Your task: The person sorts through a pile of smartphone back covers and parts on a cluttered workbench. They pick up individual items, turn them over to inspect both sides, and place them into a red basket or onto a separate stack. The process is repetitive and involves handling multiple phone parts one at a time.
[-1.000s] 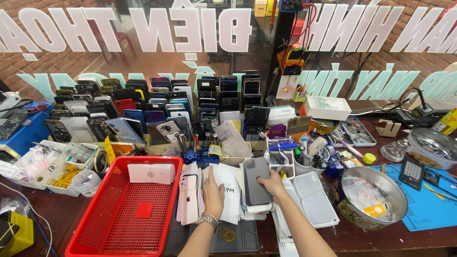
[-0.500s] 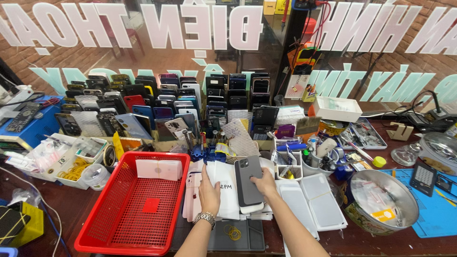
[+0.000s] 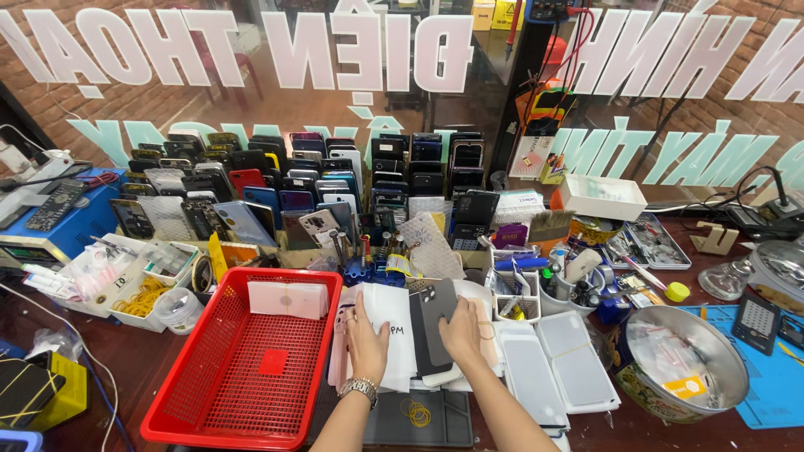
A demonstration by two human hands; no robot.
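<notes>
Red plastic mesh basket (image 3: 243, 393); shiny metal bowl (image 3: 712, 343); matt grey phone back (image 3: 437, 322).

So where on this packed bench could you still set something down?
The floor of the red basket is mostly bare below its white packet. There is bare dark wood between the basket and the yellow box. The dark mat near the wrists holds only rubber bands. Around both hands, left hand and right hand, and behind them, it is crowded.

Scene evenly and brightly lit from overhead; shadows soft and short. Glare and reflections noted on glass pane (image 3: 402, 75) toward 12 o'clock. Wide-angle bowing seen at 3 and 9 o'clock edges. Focus sharp throughout.
</notes>
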